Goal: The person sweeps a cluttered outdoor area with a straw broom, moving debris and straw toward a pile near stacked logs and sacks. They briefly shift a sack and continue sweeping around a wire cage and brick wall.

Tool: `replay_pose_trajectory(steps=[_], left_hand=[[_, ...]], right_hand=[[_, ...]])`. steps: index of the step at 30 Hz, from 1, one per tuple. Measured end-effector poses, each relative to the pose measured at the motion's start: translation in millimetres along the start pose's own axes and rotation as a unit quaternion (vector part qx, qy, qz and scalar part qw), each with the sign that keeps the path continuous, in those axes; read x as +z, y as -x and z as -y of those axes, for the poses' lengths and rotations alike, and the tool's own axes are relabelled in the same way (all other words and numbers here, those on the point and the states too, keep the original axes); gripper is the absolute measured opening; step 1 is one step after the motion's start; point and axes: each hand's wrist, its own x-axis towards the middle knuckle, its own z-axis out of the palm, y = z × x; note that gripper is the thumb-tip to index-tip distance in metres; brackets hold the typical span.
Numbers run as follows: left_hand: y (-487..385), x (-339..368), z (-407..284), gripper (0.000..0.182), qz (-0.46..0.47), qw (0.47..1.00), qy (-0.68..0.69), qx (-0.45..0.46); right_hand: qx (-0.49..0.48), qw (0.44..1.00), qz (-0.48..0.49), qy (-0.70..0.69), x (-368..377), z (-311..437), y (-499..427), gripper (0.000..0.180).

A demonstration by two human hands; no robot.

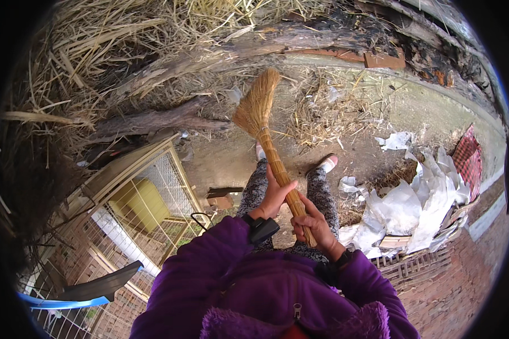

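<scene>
Both hands are closed on the handle of a straw hand broom (275, 159). My left hand (274, 193) grips the handle around its middle, its thumb lying across it. Nearer my body, my right hand (316, 224) holds the handle close to its lower end. The broom is raised in front of me and tilted, its flared bristle head pointing away, up and to the left. Beneath it lies a dirt floor, with a loose heap of straw bits (326, 114) just right of the bristles.
Dry straw (123, 38) and weathered logs (314, 38) lie across the far side. A wire cage (140, 203) stands at left, by a blue-and-black object (97, 288). Torn white plastic sheeting (401, 207) covers a slatted basket at right, near a red checked cloth (468, 161).
</scene>
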Motion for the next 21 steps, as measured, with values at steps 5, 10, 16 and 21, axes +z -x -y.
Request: replay_pose_trajectory(steps=[5, 10, 16, 21], left_hand=[[8, -27, -37, 0.058, 0.03, 0.982, 0.182, -0.052], [-67, -67, -33, 0.022, 0.017, 0.966, 0.256, -0.043], [-139, -44, -21, 0.016, 0.08, 0.958, 0.244, -0.131], [-77, -2, -30, 0.015, 0.155, 0.934, 0.286, -0.146]], right_hand=[[0.014, 0.952, 0.03, 0.304, 31, 29, -25, 0.078], [-0.02, 0.838, 0.094, 0.537, 49, 81, -104, 0.065], [-0.019, 0.927, -0.035, 0.373, 27, 88, -119, 0.065], [-0.091, 0.784, -0.073, 0.61, 36, 77, -48, 0.073]])
